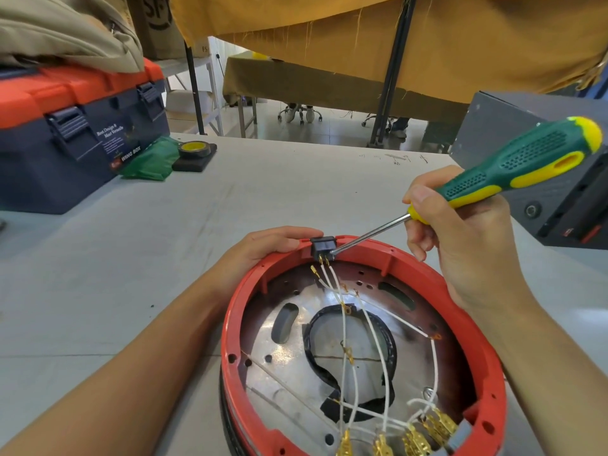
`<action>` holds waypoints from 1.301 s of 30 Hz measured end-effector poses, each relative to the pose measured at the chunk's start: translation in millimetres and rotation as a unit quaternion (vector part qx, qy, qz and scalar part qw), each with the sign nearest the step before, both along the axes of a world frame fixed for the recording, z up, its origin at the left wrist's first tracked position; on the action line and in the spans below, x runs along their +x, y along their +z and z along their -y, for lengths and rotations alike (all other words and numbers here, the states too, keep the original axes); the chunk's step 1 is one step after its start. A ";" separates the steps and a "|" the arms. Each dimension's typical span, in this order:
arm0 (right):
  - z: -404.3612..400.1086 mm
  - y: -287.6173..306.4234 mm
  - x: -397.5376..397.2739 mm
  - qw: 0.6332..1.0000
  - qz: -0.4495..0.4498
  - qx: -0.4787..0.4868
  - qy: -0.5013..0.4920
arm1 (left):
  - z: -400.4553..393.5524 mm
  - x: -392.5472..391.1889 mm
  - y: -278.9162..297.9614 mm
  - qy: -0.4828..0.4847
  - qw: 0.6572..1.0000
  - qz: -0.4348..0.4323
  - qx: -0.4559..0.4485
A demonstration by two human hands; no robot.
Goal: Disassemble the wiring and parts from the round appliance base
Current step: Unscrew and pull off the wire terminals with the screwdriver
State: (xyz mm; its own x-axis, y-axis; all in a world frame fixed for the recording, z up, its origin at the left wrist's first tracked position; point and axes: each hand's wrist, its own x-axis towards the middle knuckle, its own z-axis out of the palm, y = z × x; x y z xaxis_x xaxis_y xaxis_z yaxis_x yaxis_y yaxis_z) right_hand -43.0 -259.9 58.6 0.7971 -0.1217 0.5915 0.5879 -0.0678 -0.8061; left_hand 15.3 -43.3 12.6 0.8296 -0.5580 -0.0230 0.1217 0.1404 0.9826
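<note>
Round red plastic base (329,258) sits at lower centre of the frame, its shiny metal floor crossed by white wires (345,340) with brass spade terminals. Left hand (266,245) grips the far rim beside the black switch block (323,246); right hand (460,232) pinches a green-yellow rubber-grip screwdriver (493,179), tip at the block. Prying it free seems next, needing gentle leverage.

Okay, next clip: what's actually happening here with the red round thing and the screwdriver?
A person is taking apart a red round appliance base on a grey table. The left hand holds the far rim beside a small black switch block. The right hand grips a green and yellow screwdriver, its tip against that block's side. White wires with brass terminals still run across the metal plate inside; at least one terminal near the block hangs loose.
</note>
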 end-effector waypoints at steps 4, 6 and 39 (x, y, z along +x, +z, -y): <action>1.6 1.4 2.9 1.000 -0.023 0.009 0.009 | -0.2 -0.6 0.2 -0.001 1.000 0.001 0.001; 2.4 2.8 5.9 0.999 -0.045 0.017 0.009 | 0.3 -0.8 0.6 0.005 1.000 0.007 0.004; 10.0 -0.9 23.3 0.971 -0.192 0.135 0.033 | -0.5 -0.5 1.0 0.004 1.000 0.019 0.020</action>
State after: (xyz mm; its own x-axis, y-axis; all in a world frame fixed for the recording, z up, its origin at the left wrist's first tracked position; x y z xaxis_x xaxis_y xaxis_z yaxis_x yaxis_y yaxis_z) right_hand -19.7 -269.9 57.7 0.9641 -0.1725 0.2017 0.2353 0.2040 -0.9503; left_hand 14.8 -42.7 13.7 0.8347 -0.5505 -0.0142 0.0833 0.1008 0.9914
